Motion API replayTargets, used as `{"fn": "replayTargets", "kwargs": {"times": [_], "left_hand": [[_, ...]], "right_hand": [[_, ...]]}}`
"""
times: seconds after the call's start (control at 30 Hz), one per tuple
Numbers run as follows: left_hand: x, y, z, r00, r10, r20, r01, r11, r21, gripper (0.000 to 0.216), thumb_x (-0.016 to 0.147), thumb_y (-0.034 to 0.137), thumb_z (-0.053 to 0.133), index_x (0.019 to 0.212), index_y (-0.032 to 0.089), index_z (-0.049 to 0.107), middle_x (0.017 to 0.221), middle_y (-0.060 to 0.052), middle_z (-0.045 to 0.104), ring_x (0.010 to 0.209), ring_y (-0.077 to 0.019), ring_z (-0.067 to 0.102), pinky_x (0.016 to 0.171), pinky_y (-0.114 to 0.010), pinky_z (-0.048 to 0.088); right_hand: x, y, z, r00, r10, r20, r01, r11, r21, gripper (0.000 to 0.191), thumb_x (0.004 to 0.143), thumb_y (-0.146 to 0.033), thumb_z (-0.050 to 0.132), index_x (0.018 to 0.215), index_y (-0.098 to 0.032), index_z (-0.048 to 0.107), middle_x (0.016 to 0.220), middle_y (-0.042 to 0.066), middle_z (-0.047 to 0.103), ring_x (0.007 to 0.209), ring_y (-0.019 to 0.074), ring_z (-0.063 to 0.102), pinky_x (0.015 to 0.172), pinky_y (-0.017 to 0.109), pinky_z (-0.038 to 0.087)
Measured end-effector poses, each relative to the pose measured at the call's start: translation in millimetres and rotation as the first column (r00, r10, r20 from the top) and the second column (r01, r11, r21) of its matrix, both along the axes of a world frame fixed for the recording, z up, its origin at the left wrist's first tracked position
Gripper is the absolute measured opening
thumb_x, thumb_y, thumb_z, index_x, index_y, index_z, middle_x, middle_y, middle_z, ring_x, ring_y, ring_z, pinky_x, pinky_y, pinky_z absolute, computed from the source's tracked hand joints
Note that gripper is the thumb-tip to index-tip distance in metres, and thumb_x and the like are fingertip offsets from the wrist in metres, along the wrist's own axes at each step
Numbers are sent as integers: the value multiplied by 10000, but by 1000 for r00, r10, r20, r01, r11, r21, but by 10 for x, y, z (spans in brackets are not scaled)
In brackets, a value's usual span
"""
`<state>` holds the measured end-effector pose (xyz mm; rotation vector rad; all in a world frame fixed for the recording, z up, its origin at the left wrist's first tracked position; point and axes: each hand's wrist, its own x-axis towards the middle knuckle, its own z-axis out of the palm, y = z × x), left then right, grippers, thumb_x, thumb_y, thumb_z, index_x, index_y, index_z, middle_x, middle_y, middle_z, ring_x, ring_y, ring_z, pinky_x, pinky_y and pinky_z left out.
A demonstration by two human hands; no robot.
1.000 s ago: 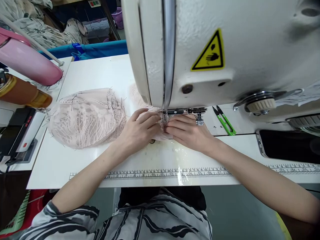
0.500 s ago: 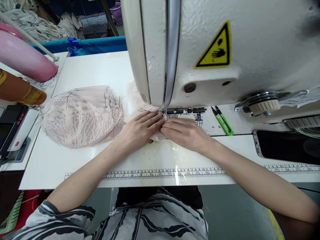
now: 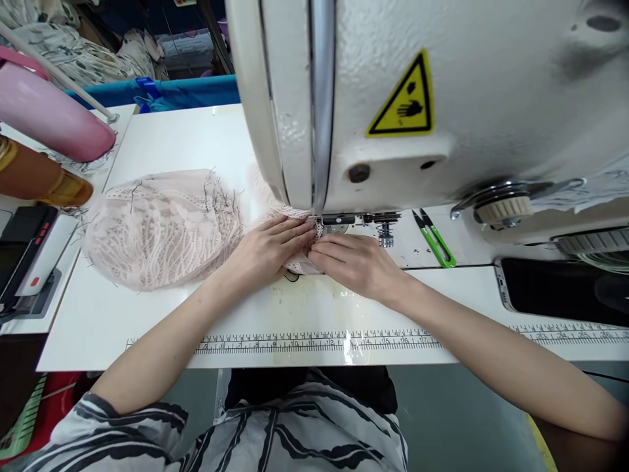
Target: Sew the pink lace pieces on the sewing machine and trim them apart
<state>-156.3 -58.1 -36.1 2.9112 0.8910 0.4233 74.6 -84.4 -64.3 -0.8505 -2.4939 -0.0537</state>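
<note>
Pale pink lace fabric (image 3: 167, 229) lies bunched on the left of the table, with loose dark threads along its edges. Part of it runs under the head of a sewing machine (image 3: 393, 177). My left hand (image 3: 268, 249) rests flat on the lace just left of the needle area, fingers stretched out. Close by on the right, my right hand (image 3: 356, 265) has its fingers together, pinching the lace edge in front of the presser foot (image 3: 318, 226). The fingertips partly hide the fabric there.
Green thread snips (image 3: 435, 239) and a black phone (image 3: 560, 288) lie to the right. A printed ruler (image 3: 314, 342) runs along the table's front edge. At the left stand a pink bottle (image 3: 59, 108) and an amber container (image 3: 44, 174).
Both hands have shifted slightly left with the lace under them. The machine head appears further left as the view has moved a little. The bunched fabric lies nearly as before.
</note>
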Motion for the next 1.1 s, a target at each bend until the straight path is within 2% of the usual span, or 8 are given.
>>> {"fn": "replayTargets", "kwargs": {"times": [0.23, 0.43, 0.6, 0.8, 1.1], "left_hand": [[-4, 8, -32, 1000, 18, 2, -18, 1000, 17, 489, 914, 65, 487, 1383, 129, 609, 1420, -115, 615, 1338, -257, 588, 1145, -496, 491], [17, -8, -73, 999, 32, -1, -32, 998, 48, 470, 944, 101, 457, 1389, 94, 606, 1435, -128, 601, 1360, -274, 566, 1170, -496, 468], [41, -30, -96, 998, 46, -38, -42, 994, 97, 476, 955, 143, 443, 1401, 67, 592, 1443, -138, 595, 1374, -284, 551, 1181, -484, 454], [73, -62, -87, 996, 57, -66, -47, 988, 145, 485, 945, 191, 487, 1398, 52, 591, 1445, -152, 591, 1358, -293, 566, 1175, -477, 457], [101, -90, -97, 991, 80, -106, -59, 979, 193, 487, 971, 236, 478, 1397, 26, 583, 1453, -164, 578, 1369, -307, 553, 1163, -494, 461]], "right_hand": [[7, 25, 10, 999, 1, -36, -4, 996, -93, 208, 1015, -143, 511, 1002, -218, 704, 971, 36, 724, 976, 164, 613, 658, 250, 480], [25, 42, 0, 1000, -6, -10, 6, 999, -49, 277, 1044, -147, 434, 1016, -203, 703, 968, 44, 721, 977, 161, 614, 704, 265, 508], [66, 52, -4, 1000, -23, 6, 23, 998, -51, 248, 1036, -159, 455, 1057, -214, 696, 983, 45, 727, 968, 167, 612, 762, 297, 519], [105, 91, 17, 999, -33, -5, 33, 998, -49, 242, 1017, -143, 478, 1013, -217, 708, 982, 41, 732, 979, 174, 625, 785, 305, 516], [142, 53, 131, 987, -113, 114, 106, 992, 69, 266, 964, -51, 469, 1002, -188, 693, 1070, 29, 755, 964, 165, 661, 659, 308, 449]]}}
